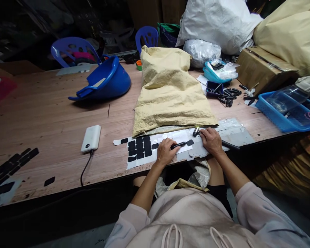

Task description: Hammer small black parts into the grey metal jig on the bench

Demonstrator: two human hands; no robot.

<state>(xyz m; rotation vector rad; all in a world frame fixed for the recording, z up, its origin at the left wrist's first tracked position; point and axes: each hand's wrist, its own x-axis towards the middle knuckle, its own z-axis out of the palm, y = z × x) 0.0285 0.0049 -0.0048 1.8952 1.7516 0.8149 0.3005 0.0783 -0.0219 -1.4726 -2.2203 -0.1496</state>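
My left hand [166,152] is closed round a thin black tool [178,145] whose tip touches a black pad [189,142] on a white backing sheet [134,162]. Several black rounded pads [140,148] sit in rows on that sheet, just left of the hand. My right hand [210,140] rests curled on the sheet near a small dark cylindrical part [196,131], with its fingers pinched at something thin that I cannot make out. A long dark rod [230,145] lies under the right wrist.
A yellow woven sack [167,89] lies behind the sheet. A white power bank [91,138] with a cable sits to the left, and a tipped blue basin [105,81] farther back. A blue basket [286,115], a cardboard box [263,69] and black parts [229,94] stand on the right. Black pads [12,163] lie at the far left.
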